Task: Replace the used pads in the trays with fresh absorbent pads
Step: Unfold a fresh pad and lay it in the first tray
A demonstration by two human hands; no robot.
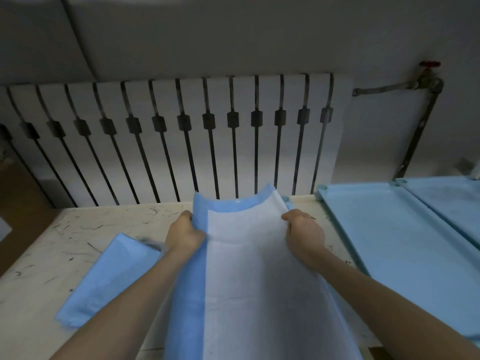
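Pad (246,268) pinched at both sides, left hand (183,236) and right hand (305,235), blocking worktop (78,229) middle; folded pad (109,279) near left edge, trays (394,245) at right edge.

Pad (259,281) runs off btm edge; near end not seen. Covers most of a tray (285,199) under it, only far rim & corner show. Fingertips of left hand (183,233) & right hand (305,233) hidden behind pad's edges. Folded pad (104,281) partly behind left forearm. Far-right tray (446,201) cut by rt edge. Tabletop (65,242) marks too small to ID.
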